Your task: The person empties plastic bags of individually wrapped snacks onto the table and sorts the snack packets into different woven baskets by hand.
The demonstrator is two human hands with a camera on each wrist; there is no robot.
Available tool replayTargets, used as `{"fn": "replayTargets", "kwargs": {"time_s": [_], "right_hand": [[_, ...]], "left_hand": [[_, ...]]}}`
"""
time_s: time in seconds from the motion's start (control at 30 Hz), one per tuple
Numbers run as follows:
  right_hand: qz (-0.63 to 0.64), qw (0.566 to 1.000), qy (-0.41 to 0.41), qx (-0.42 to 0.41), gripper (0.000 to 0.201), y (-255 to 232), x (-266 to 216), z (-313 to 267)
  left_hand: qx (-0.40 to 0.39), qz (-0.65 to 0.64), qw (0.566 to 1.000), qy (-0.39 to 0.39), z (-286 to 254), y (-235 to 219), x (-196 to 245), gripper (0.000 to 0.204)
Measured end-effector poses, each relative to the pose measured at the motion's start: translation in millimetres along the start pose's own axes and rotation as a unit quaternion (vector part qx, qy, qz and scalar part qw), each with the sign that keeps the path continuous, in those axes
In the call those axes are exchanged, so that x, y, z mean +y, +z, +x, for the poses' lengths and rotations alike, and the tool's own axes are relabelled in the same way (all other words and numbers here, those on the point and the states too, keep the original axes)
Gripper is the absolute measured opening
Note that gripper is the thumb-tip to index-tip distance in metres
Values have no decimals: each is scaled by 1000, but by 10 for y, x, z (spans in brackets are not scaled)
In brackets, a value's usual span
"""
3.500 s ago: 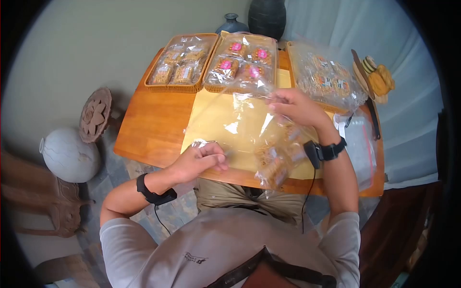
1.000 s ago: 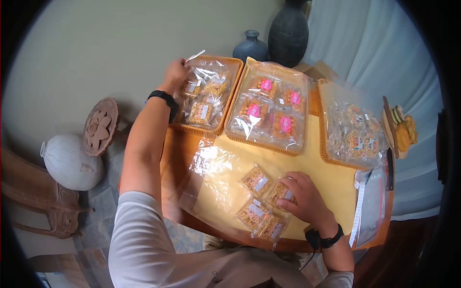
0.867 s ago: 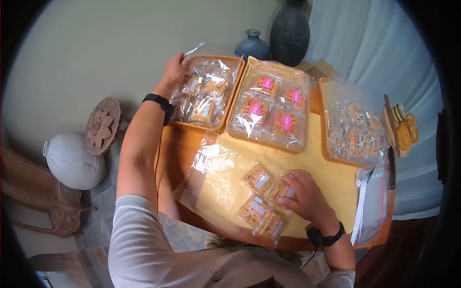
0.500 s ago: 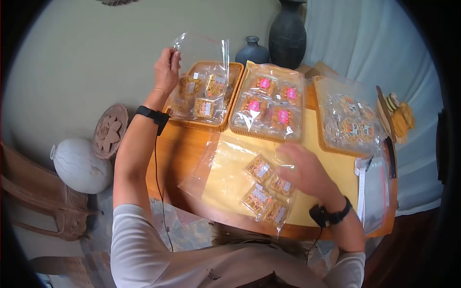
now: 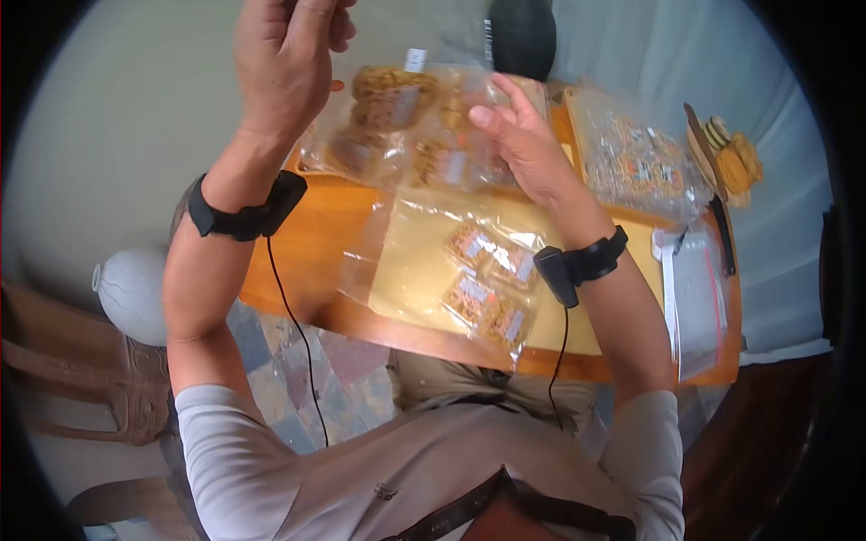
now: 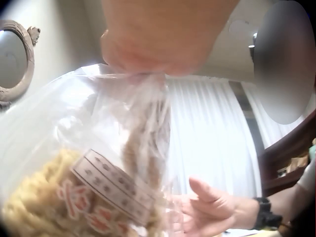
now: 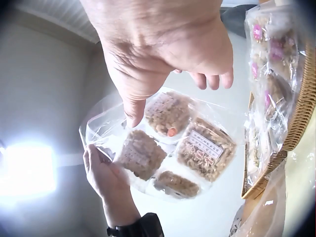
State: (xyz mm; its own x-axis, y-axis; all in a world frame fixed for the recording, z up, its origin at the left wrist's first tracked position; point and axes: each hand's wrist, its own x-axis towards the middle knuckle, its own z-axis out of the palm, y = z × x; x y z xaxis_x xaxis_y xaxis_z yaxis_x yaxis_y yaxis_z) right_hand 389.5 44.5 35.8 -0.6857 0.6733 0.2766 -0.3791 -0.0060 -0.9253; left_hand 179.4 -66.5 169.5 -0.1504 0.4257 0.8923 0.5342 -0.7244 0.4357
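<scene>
Up in front of me, my left hand [image 5: 293, 63] grips the upper edge of a clear plastic bag [image 5: 392, 101] that holds several packets of crunchy noodle-like snack blocks. In the left wrist view a printed label on one packet [image 6: 111, 190] shows close up. My right hand [image 5: 528, 140] is beside the bag with its fingers extended and its thumb apart. From the right wrist view, the packets [image 7: 205, 148] hang spread inside the bag below that hand. Another clear bag [image 5: 492, 279] of similar packets lies on the yellow sheet [image 5: 410, 288] on the table.
A wicker basket [image 5: 586, 194] with bagged snacks stands at the back right; another basket [image 7: 301, 128] with pink-labelled packs is beside the raised bag. A knife [image 5: 723, 239] and flat plastic bags [image 5: 699, 302] lie along the table's right side. Dark vases [image 5: 523, 41] are behind.
My left hand has lifted the bag of snack packets out of the left basket and brought it nearer. My right hand has left the bag on the table and moved up beside the raised one.
</scene>
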Motion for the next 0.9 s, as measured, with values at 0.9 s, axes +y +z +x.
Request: {"fn": "replayTargets", "kwargs": {"time_s": [0.9], "right_hand": [[-653, 737, -75, -158, 72, -583, -206, -1676]], "left_hand": [[-399, -11, 667, -629, -2284, 43, 332, 26]]}}
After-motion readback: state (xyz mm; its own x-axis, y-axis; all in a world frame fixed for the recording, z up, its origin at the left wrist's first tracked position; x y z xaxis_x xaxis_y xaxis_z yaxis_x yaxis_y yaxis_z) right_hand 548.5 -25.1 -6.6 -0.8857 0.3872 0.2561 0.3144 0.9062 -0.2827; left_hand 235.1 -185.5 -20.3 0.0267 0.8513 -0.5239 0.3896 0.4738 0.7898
